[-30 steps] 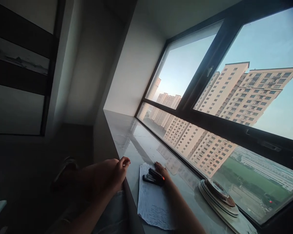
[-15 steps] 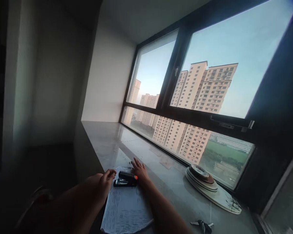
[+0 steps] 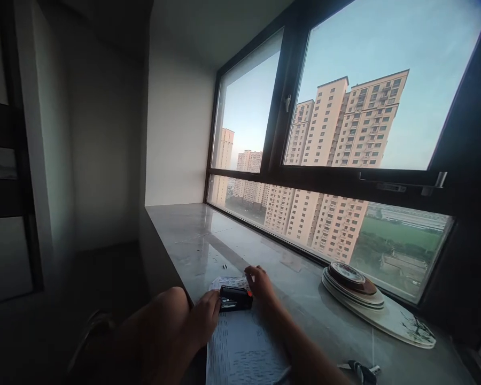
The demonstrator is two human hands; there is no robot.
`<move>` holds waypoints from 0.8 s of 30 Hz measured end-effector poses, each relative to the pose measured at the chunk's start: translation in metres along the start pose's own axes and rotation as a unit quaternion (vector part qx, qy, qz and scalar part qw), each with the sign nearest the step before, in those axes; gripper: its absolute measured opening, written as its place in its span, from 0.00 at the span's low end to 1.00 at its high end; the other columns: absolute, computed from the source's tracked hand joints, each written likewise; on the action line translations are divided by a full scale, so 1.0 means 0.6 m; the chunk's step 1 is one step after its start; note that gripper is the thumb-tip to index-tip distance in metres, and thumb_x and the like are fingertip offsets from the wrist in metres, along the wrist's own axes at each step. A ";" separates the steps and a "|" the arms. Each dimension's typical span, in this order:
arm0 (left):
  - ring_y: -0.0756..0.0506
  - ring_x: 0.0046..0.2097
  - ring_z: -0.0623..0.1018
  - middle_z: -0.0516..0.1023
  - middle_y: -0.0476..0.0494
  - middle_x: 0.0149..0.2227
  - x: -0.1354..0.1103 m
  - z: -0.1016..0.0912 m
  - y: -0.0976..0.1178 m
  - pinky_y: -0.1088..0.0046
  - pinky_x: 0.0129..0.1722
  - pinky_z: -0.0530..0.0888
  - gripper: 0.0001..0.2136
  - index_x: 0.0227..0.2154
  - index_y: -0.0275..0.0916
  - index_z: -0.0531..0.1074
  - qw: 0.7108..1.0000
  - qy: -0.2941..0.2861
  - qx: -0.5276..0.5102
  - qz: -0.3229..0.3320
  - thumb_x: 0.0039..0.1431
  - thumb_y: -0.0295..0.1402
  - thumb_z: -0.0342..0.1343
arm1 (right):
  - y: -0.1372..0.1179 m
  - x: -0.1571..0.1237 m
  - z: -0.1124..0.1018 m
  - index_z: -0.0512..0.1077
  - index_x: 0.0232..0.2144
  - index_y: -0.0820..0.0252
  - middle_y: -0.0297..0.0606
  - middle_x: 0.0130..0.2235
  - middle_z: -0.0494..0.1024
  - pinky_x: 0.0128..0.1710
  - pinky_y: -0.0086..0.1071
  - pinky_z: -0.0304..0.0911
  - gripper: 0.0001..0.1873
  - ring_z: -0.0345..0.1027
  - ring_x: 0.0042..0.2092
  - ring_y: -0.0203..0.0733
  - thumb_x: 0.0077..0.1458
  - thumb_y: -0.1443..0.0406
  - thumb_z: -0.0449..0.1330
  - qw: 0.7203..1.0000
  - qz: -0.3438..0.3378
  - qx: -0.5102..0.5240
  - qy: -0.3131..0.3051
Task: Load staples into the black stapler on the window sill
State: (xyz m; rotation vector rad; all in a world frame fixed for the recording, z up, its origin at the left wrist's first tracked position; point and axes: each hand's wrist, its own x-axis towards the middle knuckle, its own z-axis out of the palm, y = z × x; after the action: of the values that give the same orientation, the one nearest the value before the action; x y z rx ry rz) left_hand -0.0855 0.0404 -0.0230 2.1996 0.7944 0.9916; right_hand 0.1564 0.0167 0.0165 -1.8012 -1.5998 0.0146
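Observation:
A black stapler (image 3: pixel 237 297) with a red end lies across sheets of paper (image 3: pixel 248 342) covered in short printed lines. My left hand (image 3: pixel 206 315) is closed around the stapler's left end. Close to its red end, my right hand (image 3: pixel 260 283) is held with fingers bent and apart, and nothing shows in them. Small dark bits (image 3: pixel 224 266), perhaps staples, are scattered on the sill just beyond the paper.
The paper lies on a glossy grey stone windowsill (image 3: pixel 192 235). To the right, stacked plates (image 3: pixel 353 286) rest on an oval white board (image 3: pixel 419 334). A dark-and-white object (image 3: pixel 363 372) is at the bottom. My bent knee (image 3: pixel 172 305) is beside the sill's edge.
My left hand has moved right onto the stapler's left end. The fingers of my right hand went from stretched to bent. The stapler's raised top now sits lower. The view has shifted and levelled.

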 end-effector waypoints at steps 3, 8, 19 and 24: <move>0.39 0.56 0.75 0.77 0.38 0.54 0.002 -0.014 0.014 0.61 0.55 0.69 0.18 0.51 0.44 0.73 1.000 -0.019 0.009 -0.013 0.67 0.40 0.43 | 0.002 -0.020 -0.024 0.78 0.41 0.61 0.42 0.37 0.80 0.40 0.35 0.64 0.20 0.71 0.37 0.43 0.64 0.56 0.51 0.967 -0.027 0.217 -0.128; 0.40 0.51 0.77 0.78 0.40 0.51 0.003 -0.018 0.024 0.64 0.49 0.72 0.18 0.50 0.46 0.74 0.999 -0.005 -0.029 -0.015 0.67 0.42 0.43 | 0.025 -0.049 -0.027 0.78 0.47 0.57 0.41 0.45 0.80 0.50 0.41 0.61 0.25 0.71 0.46 0.49 0.56 0.48 0.61 0.900 -0.034 0.380 -0.210; 0.37 0.55 0.76 0.78 0.34 0.51 0.024 0.009 -0.043 0.55 0.58 0.70 0.28 0.49 0.37 0.71 0.935 0.156 -0.301 -0.100 0.62 0.56 0.44 | 0.031 -0.038 -0.027 0.78 0.47 0.60 0.44 0.47 0.79 0.54 0.45 0.58 0.26 0.70 0.50 0.51 0.52 0.50 0.66 0.864 0.005 0.437 -0.251; 0.37 0.54 0.77 0.79 0.32 0.49 0.026 0.011 -0.043 0.56 0.57 0.71 0.32 0.45 0.34 0.73 0.933 0.127 -0.320 -0.108 0.58 0.61 0.44 | 0.015 -0.044 -0.031 0.79 0.45 0.62 0.43 0.41 0.81 0.47 0.42 0.64 0.28 0.72 0.44 0.48 0.56 0.46 0.60 0.903 -0.028 0.377 -0.205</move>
State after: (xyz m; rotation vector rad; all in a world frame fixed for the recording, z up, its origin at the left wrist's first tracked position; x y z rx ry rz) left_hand -0.0786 0.0666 -0.0382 1.4172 0.6793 1.2267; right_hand 0.1664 -0.0151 0.0145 -1.1727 -1.6020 0.9155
